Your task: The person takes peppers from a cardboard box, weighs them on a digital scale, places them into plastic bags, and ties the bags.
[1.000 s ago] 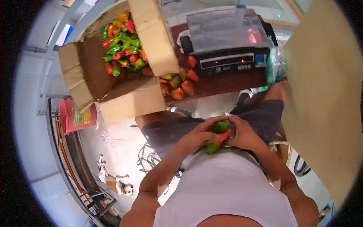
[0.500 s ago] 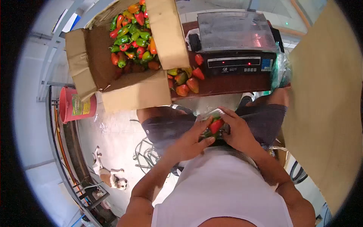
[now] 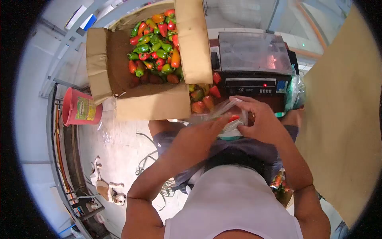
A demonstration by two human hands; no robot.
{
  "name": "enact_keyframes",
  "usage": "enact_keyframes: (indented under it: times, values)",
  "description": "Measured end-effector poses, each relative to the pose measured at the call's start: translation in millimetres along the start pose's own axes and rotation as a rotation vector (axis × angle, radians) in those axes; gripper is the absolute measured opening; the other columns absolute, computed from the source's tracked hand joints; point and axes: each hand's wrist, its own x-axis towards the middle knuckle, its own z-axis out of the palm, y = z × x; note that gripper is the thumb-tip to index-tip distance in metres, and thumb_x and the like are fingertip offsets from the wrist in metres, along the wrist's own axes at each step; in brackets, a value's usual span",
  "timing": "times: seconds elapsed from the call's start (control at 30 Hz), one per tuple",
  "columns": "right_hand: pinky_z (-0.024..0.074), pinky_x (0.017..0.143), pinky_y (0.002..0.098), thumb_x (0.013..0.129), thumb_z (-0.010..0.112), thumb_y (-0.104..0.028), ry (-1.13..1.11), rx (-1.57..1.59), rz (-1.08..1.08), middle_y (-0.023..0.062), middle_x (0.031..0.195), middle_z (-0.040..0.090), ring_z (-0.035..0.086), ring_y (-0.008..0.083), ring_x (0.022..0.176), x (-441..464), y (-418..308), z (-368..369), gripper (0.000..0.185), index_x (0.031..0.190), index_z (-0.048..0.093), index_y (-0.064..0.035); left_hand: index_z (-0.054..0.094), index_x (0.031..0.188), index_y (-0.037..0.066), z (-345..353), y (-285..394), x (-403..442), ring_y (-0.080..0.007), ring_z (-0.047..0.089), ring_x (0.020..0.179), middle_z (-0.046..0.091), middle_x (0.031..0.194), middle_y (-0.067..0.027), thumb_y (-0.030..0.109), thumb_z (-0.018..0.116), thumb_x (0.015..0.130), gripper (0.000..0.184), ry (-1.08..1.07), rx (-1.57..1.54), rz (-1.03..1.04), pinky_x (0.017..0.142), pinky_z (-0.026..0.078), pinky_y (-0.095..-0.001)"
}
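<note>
In front of my lap I hold a clear plastic bag (image 3: 223, 110) with something red inside, partly visible as a pepper (image 3: 234, 118). My right hand (image 3: 260, 119) pinches the bag's upper edge, its thumb on the near side. My left hand (image 3: 195, 139), somewhat blurred, has its fingers on the bag's left side; its fingertips are partly hidden by the plastic. Just beyond the hands, several loose peppers (image 3: 208, 102) lie on the dark red table beside an open cardboard box (image 3: 153, 106). Red, green and orange peppers (image 3: 159, 47) fill the box's far part.
A digital scale (image 3: 254, 53) with a clear cover stands on the table at right, plastic bags (image 3: 296, 93) by its side. A tan board (image 3: 338, 107) rises on the right. On the floor at left are a red bucket (image 3: 69, 105), a dog (image 3: 106, 190) and green strapping (image 3: 145, 163).
Both hands have moved forward and up toward the table with the bag, and its plastic is now stretched upward between them. The view has tilted, so the box and scale sit lower.
</note>
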Motion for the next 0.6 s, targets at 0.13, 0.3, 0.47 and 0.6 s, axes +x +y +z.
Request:
enact_keyframes:
  times: [0.13,0.3,0.47,0.6]
  values:
    - [0.0538,0.068,0.0247,0.07,0.072,0.003,-0.015,-0.016,-0.105,0.0094,0.133,0.061,0.065,0.0095,0.084,15,-12,-29,0.063,0.132,0.058,-0.0039,0.063,0.117,0.011,-7,-17,6,-0.0346,0.066,0.093,0.067,0.098,-0.0122,0.004,0.067,0.075,0.042,0.291,0.247,0.375,0.08,0.055,-0.045]
    - [0.0517,0.057,0.0246,0.071,0.069,0.004,-0.076,0.149,-0.021,0.0176,0.117,0.067,0.064,0.0109,0.059,43,-43,-66,0.054,0.125,0.061,0.005,0.069,0.101,0.007,-46,-8,22,-0.0327,0.067,0.089,0.067,0.093,-0.0127,0.005,0.07,0.072,0.029,0.342,0.335,0.412,0.079,0.055,-0.0411]
    - [0.052,0.058,0.0263,0.07,0.074,0.001,0.079,-0.127,-0.144,0.0186,0.129,0.061,0.064,0.0113,0.062,74,-82,-107,0.059,0.128,0.059,0.0041,0.072,0.098,0.0,-103,-35,22,-0.0143,0.068,0.086,0.073,0.093,-0.0081,-0.006,0.061,0.084,0.019,0.762,-0.262,0.358,0.08,0.053,-0.0287]
    - [0.0519,0.06,0.028,0.069,0.076,0.0,0.355,-0.338,-0.235,0.0188,0.139,0.055,0.061,0.0105,0.065,89,-62,-123,0.065,0.131,0.058,0.0016,0.073,0.1,0.003,-166,-160,47,-0.016,0.07,0.086,0.074,0.092,-0.0111,-0.006,0.063,0.078,0.026,1.084,-0.248,0.195,0.076,0.055,-0.0303]
